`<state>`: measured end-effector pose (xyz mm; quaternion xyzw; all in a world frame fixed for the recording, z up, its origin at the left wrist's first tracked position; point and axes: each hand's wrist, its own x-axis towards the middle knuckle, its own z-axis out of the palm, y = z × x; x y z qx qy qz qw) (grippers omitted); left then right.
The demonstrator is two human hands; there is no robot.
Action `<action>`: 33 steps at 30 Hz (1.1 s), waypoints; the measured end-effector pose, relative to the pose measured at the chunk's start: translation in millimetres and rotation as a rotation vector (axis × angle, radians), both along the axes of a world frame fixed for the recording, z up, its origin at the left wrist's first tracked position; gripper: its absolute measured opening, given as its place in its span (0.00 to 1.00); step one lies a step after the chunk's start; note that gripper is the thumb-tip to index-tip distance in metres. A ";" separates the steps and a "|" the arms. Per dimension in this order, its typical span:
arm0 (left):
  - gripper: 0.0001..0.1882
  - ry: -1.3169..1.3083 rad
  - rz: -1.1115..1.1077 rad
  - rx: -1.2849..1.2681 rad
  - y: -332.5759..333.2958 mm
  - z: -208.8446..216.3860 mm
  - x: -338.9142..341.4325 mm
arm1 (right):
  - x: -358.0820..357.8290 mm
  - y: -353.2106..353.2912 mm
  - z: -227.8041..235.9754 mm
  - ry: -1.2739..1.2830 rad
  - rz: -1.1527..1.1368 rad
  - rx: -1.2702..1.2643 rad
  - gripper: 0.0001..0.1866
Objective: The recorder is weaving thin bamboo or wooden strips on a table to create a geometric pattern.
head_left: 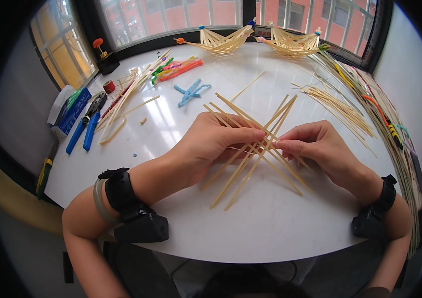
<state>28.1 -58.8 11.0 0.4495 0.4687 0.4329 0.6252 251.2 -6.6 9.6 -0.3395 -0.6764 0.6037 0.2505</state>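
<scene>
Several pale bamboo strips (pixel 240 175) cross each other in a lattice just above the white table, held between my two hands. My left hand (pixel 218 136) is closed on them, its thumb pressing close to the crossing and its other fingers partly behind the strips. On the other side, my right hand (pixel 315 144) pinches the strips at the right of the crossing with thumb and forefinger. The strip ends fan out toward the near and far sides. Which strip passes over which is hard to make out at the centre.
Blue-handled pliers (pixel 90 124) lie at left near a blue box (pixel 74 111). Blue fuzzy stems (pixel 191 92) and coloured ones (pixel 178 68) lie farther back. Loose strips (pixel 337 104) and long bundles (pixel 384 114) line the right. Two woven pieces (pixel 223 42) stand by the window.
</scene>
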 end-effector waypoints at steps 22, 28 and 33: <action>0.10 0.013 0.026 0.008 -2.0 -1.4 3.9 | -4.6 -2.6 7.2 -0.134 0.040 -0.026 0.08; 0.09 0.008 0.011 0.017 -2.7 -1.7 3.9 | -3.4 -0.5 5.7 -0.134 0.071 -0.009 0.13; 0.09 0.055 0.003 0.042 -1.2 -4.4 4.6 | -4.3 1.2 6.2 -0.180 0.057 0.006 0.14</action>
